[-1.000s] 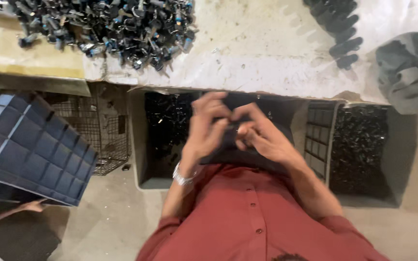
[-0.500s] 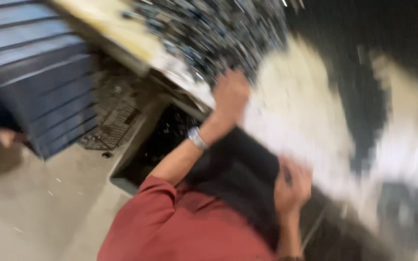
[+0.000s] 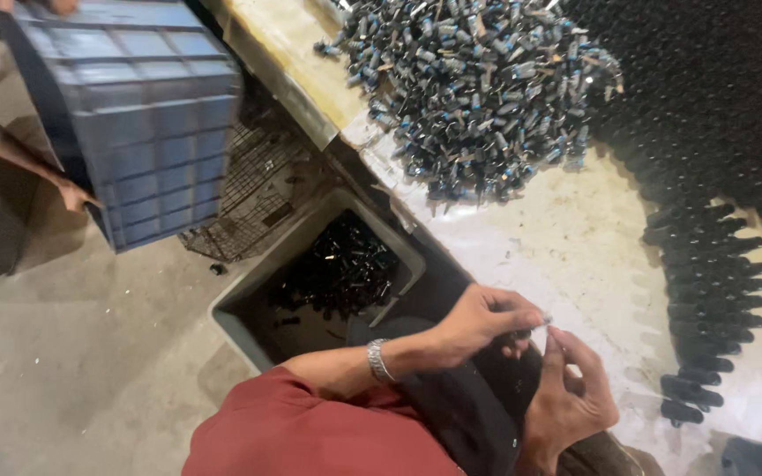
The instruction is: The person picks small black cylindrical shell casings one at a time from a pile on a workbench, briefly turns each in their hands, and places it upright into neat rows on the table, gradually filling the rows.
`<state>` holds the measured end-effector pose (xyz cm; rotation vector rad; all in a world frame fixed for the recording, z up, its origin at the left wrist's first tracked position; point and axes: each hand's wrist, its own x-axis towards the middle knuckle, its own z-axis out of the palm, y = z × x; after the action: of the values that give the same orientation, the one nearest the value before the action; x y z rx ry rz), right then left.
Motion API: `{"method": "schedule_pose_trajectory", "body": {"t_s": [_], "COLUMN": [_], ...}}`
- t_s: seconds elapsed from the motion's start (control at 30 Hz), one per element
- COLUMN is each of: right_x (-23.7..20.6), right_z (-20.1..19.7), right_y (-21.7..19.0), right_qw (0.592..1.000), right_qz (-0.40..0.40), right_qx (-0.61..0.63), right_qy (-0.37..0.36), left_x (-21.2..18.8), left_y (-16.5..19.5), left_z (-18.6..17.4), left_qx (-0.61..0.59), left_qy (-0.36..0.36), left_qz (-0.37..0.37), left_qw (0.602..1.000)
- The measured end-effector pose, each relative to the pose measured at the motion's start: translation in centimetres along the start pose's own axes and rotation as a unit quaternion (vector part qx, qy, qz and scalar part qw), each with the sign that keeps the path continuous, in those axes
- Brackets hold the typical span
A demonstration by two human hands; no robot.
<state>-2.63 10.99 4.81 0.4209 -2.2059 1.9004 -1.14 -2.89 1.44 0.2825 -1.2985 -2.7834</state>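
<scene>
Head view: a small metal part [image 3: 543,323] sits pinched at the fingertips of the left hand [image 3: 480,321], the right hand [image 3: 571,394] touching it from below, fingers closed on it.

The person wears a short red sleeve [image 3: 310,432] and a silver metal wristband [image 3: 378,360] on the left wrist.

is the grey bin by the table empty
No, the grey bin holds a heap of small dark parts lying against its far side.
</scene>
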Motion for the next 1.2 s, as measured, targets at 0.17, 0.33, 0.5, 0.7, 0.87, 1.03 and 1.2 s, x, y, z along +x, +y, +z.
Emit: {"method": "schedule_pose_trajectory", "body": {"t_s": [0.17, 0.33, 0.5, 0.7, 0.87, 1.03, 1.2], "right_x": [-0.4, -1.2, -0.3, -0.1, -1.8, -1.9, -3.3], "right_z": [0.7, 0.4, -2.3, -5.2, -7.9, -8.8, -9.1], "right_y": [-1.2, -0.8, 0.7, 4.0, 3.5, 2.4, 3.1], "right_qw": [0.995, 0.999, 0.988, 0.91, 0.962, 0.981, 0.974], "right_qz": [0.042, -0.002, 0.089, 0.347, 0.218, 0.15, 0.122], "right_qx": [0.089, 0.001, 0.018, 0.183, 0.151, 0.122, 0.191], "right_qy": [-0.01, -0.032, -0.123, -0.135, -0.06, -0.025, 0.03], "left_x": [-1.4, -2.8, -3.4, -1.2, 10.8, 24.7, 26.6], "left_y": [-1.8, -1.0, 1.2, 1.7, 1.1, 0.0, -3.0], "left_z": [-0.2, -0.3, -1.1, -1.8, -1.1, 1.1, 4.8], "left_qx": [-0.071, -0.011, 0.253, 0.32, 0.443, 0.572, 0.559], "left_qy": [0.004, 0.016, -0.086, -0.169, -0.265, -0.07, -0.085], "left_qz": [-0.038, 0.001, 0.233, 0.026, 0.068, 0.216, 0.303], "left_qw": [0.997, 1.0, 0.935, 0.932, 0.854, 0.788, 0.767]}}
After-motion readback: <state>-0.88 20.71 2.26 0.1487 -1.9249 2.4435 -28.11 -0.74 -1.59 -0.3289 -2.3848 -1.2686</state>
